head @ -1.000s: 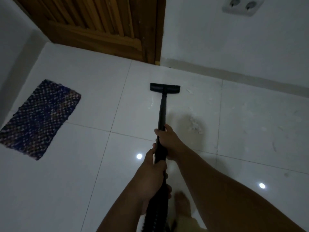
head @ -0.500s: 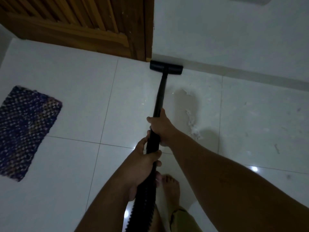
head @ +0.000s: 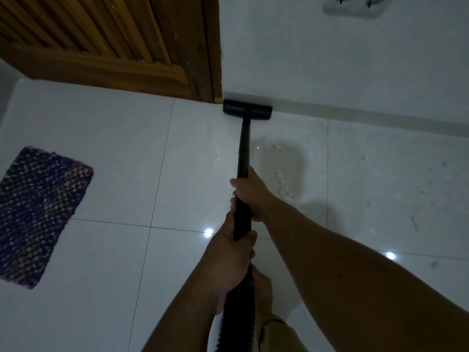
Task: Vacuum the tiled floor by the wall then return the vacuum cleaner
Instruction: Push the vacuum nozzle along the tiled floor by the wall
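The black vacuum wand (head: 244, 148) runs from my hands to its flat floor head (head: 247, 112), which rests on the white tiled floor (head: 114, 153) right against the skirting of the white wall (head: 330, 59). My right hand (head: 251, 193) grips the wand higher up. Just behind it, my left hand (head: 231, 257) holds the wand where the ribbed black hose (head: 238, 318) begins. White fluff and crumbs (head: 285, 188) lie scattered on the tiles right of the wand. The vacuum's body is out of view.
A wooden slatted door (head: 114, 41) closes the back left, its frame beside the floor head. A dark woven mat (head: 38, 212) lies at the left. A double wall socket (head: 355, 5) sits top right. My bare foot (head: 262, 293) stands under the hose.
The floor head has slid forward from the middle of the tile to the skirting by the door frame and stays there. Both hands keep the same grip.
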